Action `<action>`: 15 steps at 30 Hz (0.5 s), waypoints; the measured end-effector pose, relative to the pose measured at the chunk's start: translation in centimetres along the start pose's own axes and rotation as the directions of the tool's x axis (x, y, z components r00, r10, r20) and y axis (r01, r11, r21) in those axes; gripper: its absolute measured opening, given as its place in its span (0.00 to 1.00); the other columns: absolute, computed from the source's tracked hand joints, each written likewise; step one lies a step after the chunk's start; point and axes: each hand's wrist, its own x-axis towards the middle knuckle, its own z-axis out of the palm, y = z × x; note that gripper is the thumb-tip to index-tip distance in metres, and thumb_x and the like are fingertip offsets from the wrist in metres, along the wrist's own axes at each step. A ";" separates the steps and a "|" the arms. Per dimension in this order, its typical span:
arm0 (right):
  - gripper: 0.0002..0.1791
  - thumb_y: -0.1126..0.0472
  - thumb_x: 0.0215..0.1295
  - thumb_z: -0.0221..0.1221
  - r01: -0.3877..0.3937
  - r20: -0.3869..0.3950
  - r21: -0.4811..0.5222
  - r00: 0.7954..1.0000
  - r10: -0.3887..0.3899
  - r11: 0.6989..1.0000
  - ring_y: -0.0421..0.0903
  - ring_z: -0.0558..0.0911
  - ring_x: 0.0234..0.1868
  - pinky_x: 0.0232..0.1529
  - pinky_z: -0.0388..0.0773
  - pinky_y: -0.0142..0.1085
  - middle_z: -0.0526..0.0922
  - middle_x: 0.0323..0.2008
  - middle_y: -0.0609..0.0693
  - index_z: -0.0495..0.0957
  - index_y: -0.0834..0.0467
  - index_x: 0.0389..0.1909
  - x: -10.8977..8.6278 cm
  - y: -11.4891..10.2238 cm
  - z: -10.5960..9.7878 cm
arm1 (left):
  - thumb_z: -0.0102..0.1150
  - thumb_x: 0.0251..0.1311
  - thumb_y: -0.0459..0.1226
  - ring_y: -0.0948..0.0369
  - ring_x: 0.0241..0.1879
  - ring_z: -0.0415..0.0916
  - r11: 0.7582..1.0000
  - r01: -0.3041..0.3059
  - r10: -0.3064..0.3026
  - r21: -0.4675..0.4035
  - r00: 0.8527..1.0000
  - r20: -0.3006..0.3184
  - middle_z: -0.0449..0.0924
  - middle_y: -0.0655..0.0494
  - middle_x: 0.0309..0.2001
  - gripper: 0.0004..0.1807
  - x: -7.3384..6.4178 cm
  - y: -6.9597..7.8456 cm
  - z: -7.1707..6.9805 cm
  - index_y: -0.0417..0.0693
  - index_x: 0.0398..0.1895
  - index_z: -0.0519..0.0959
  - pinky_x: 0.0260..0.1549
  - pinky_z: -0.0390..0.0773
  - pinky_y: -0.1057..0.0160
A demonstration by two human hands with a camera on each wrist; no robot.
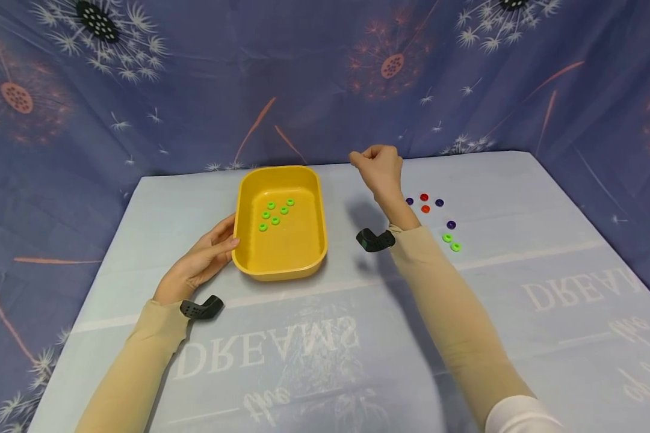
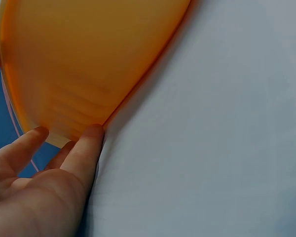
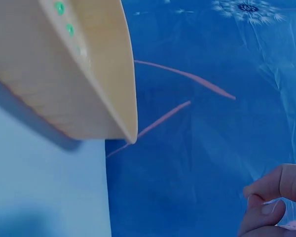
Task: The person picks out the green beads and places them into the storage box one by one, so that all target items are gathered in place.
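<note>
A yellow plastic bin [image 1: 281, 255] stands left of the table's middle, with several small bright green rings [image 1: 275, 221] lying inside. My left hand [image 1: 208, 255] holds the bin at its left side, thumb by the rim and other fingers against the outer wall; some fingertips are hidden. My right hand [image 1: 381, 171] is raised to the right of the bin, apart from it. Its thumb and index finger are curled together in the right wrist view; nothing shows between them, and their inner side is partly hidden.
Right of my right forearm lie two red rings [image 1: 424, 197], three dark blue rings [image 1: 439, 202] and two green rings [image 1: 447, 238]. A pale printed cloth [image 1: 303, 385] covers the table. Behind its far edge hangs a blue dandelion-patterned curtain [image 1: 314, 78].
</note>
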 end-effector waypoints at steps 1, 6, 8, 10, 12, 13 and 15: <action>0.15 0.59 0.59 0.60 -0.004 -0.006 0.004 1.000 0.004 1.000 0.43 0.67 0.20 0.24 0.63 0.34 0.73 0.14 0.43 0.75 0.54 0.14 -0.1 0.3 -0.2 | 0.48 0.72 0.29 0.54 0.70 0.54 1.000 0.000 0.000 -0.001 1.000 0.000 0.34 0.41 0.79 0.41 0.0 0.0 0.0 0.43 0.80 0.38 0.61 0.73 0.69; 0.14 0.61 0.55 0.60 -0.055 -0.026 0.031 0.998 0.056 0.998 0.45 0.65 0.24 0.23 0.60 0.34 0.71 0.14 0.42 0.73 0.53 0.12 -0.9 2.1 -1.4 | 0.48 0.72 0.29 0.53 0.71 0.53 1.000 -0.004 0.004 -0.001 1.000 0.011 0.34 0.41 0.79 0.41 0.0 0.0 -0.1 0.44 0.80 0.37 0.61 0.73 0.69; 0.12 0.61 0.54 0.59 -0.091 -0.028 0.037 0.995 0.092 0.995 0.45 0.64 0.25 0.23 0.59 0.34 0.70 0.14 0.43 0.73 0.54 0.13 -1.1 2.9 -2.0 | 0.48 0.72 0.29 0.53 0.71 0.53 1.000 -0.006 0.006 -0.001 1.000 0.014 0.34 0.41 0.79 0.41 0.0 0.0 -0.1 0.43 0.80 0.37 0.61 0.73 0.69; 0.11 0.61 0.53 0.59 -0.137 -0.028 0.036 0.990 0.138 0.990 0.45 0.64 0.27 0.23 0.59 0.34 0.71 0.15 0.42 0.75 0.54 0.14 -1.2 3.6 -2.6 | 0.48 0.72 0.29 0.53 0.71 0.53 1.000 -0.005 0.005 -0.001 1.000 0.015 0.34 0.41 0.79 0.41 0.1 0.0 -0.1 0.44 0.80 0.37 0.61 0.73 0.69; 0.10 0.61 0.54 0.59 -0.163 -0.031 0.044 0.986 0.165 0.986 0.45 0.65 0.28 0.24 0.59 0.34 0.72 0.16 0.43 0.76 0.54 0.14 -1.4 4.2 -3.1 | 0.48 0.72 0.29 0.54 0.71 0.53 1.000 -0.005 0.005 -0.002 1.000 0.016 0.33 0.41 0.79 0.41 0.0 0.0 -0.1 0.44 0.80 0.37 0.61 0.73 0.70; 0.11 0.61 0.54 0.59 -0.171 -0.034 0.044 0.984 0.172 0.984 0.45 0.65 0.27 0.24 0.59 0.34 0.72 0.16 0.42 0.75 0.53 0.14 -1.4 4.5 -3.4 | 0.48 0.72 0.29 0.54 0.71 0.54 1.000 -0.006 0.006 -0.004 1.000 0.017 0.33 0.41 0.79 0.41 0.0 0.0 -0.1 0.44 0.80 0.37 0.60 0.73 0.70; 0.12 0.61 0.53 0.59 -0.184 -0.044 0.050 0.982 0.186 0.982 0.45 0.65 0.27 0.25 0.60 0.34 0.73 0.15 0.42 0.75 0.52 0.13 -1.5 5.0 -3.9 | 0.48 0.72 0.29 0.55 0.70 0.55 1.000 -0.007 0.008 -0.008 1.000 0.019 0.33 0.41 0.79 0.41 0.0 0.0 -0.1 0.44 0.80 0.37 0.60 0.74 0.69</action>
